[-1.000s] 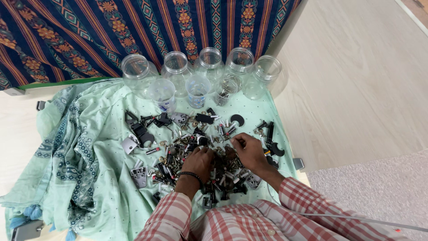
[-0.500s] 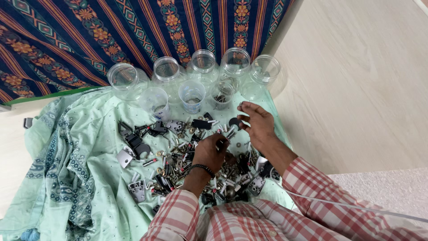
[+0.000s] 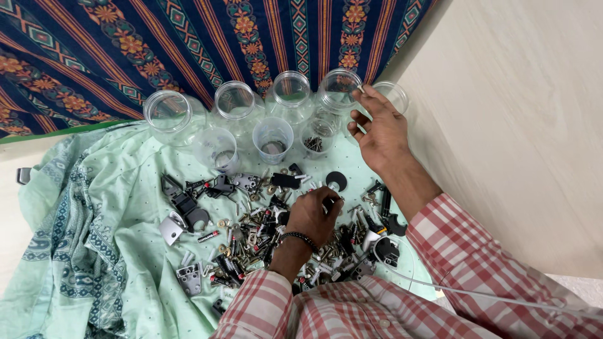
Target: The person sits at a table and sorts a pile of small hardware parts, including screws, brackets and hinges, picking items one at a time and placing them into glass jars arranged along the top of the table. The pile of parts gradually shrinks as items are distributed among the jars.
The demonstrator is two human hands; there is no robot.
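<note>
Checked sleeves (image 3: 352, 311) fill the bottom edge at 6 o'clock, both forearms reaching up over a pale green cloth (image 3: 119, 251). Just above them, the left hand (image 3: 312, 216) rests knuckles-up on a heap of small hardware (image 3: 276, 235) — screws, brackets, black plastic pieces — with its fingers curled down into the pile; what they pinch, if anything, is hidden. A dark beaded band circles that wrist. Loose parts spread from the heap toward 9 o'clock, among them a black bracket (image 3: 185, 204) and a grey metal plate (image 3: 169, 227).

Farther up, toward 1 o'clock, the right hand (image 3: 377, 129) hovers with palm turned up and fingers loosely spread, fingertips at the rim of a clear jar (image 3: 339, 85). Whether it holds a small part cannot be told.

Jars stand in two rows beyond the heap at 12 o'clock: three short cups in front, one (image 3: 317, 135) holding dark screws, and taller jars (image 3: 233, 100) behind. A striped patterned fabric (image 3: 188, 44) hangs at the far edge; pale floor (image 3: 515, 125) runs along 3 o'clock.
</note>
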